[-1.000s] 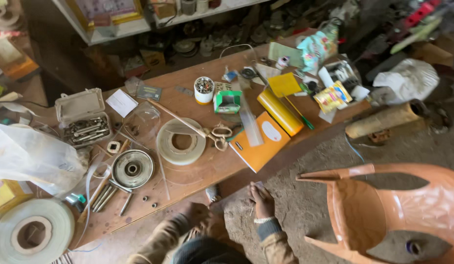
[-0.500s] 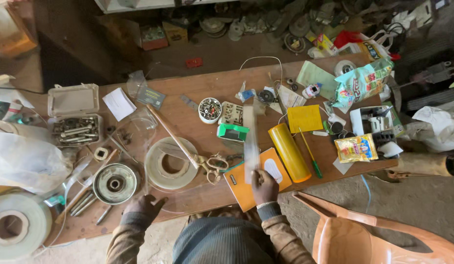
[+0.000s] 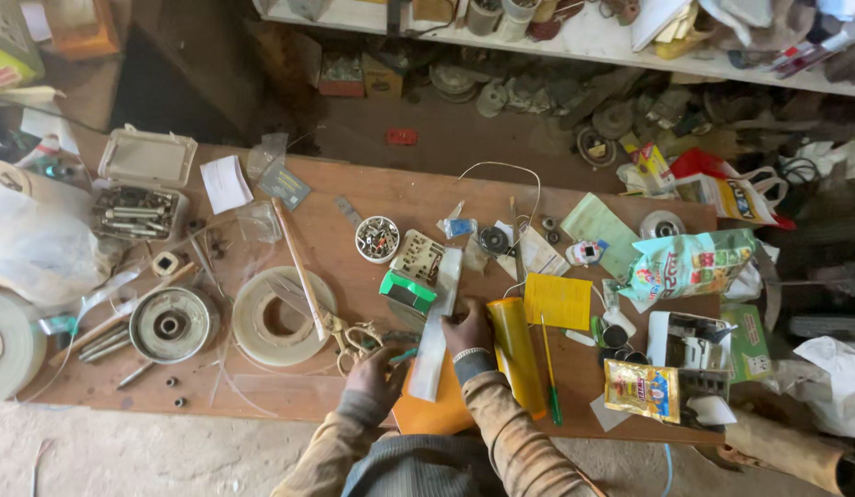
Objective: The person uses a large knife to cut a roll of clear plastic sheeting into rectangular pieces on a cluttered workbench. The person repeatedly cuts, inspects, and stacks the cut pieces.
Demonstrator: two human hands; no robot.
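Clear plastic strip, one, long and narrow, lies across the orange notebook at the tabletop's near edge, running up toward the green box. Both hands on it: right hand presses down at the strip's right edge by its middle, fingers curled; left hand rests flat at the lower left, fingers near the strip. Whether either actually pinches it, cannot tell.

Counts, big to small: one wooden tabletop. Tape rolls, two: one pale roll left of the hands, one cut off at the left edge. One metal pulley. One open plastic case of bolts. One yellow tube just right of the right hand. One green printed bag. One yellow paper sheet. One yellow snack packet. One pair of scissors just left of the hands. One white cup of screws. One green-handled screwdriver.

Surface: brown board, worn, heavily cluttered. Room: dirt floor, shelf along the back, metal parts piled under it.
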